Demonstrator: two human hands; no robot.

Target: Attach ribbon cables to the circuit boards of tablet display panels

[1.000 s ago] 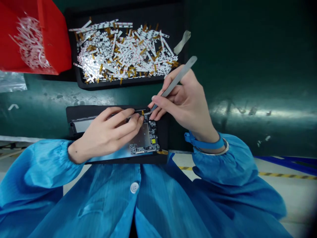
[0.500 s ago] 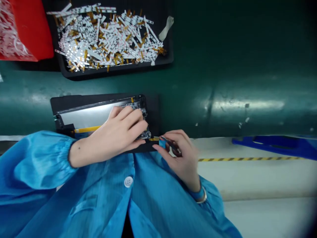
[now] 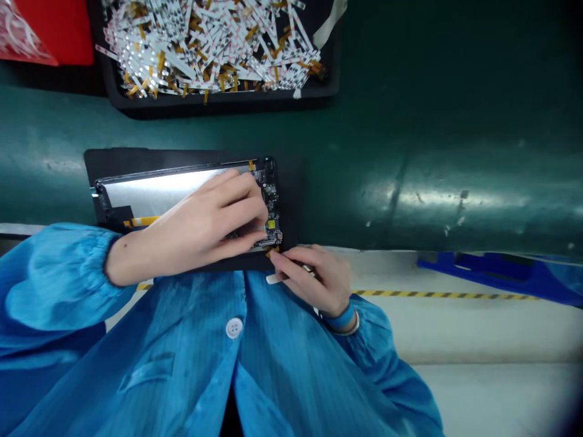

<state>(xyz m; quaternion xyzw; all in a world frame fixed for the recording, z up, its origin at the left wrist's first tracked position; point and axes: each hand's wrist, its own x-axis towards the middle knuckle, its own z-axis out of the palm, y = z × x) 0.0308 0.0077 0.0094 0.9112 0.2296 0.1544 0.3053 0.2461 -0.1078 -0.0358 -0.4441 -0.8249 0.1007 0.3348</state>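
Black mat (image 3: 136, 159) edge: right grip (image 3: 324, 288) closed on pale strip (image 3: 274, 279); left (image 3: 209, 221) half-open over device (image 3: 152, 189).

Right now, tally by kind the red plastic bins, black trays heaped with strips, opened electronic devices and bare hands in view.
Red plastic bin: 1
Black rectangular tray: 1
Opened black electronic device: 1
Bare left hand and bare right hand: 2
Total: 5

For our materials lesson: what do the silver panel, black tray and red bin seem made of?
Silver panel: likely metal or foil, satin, from its pale sheen. Black tray: probably matte plastic, rounded moulded-looking corners. Red bin: perhaps smooth plastic, evenly coloured.
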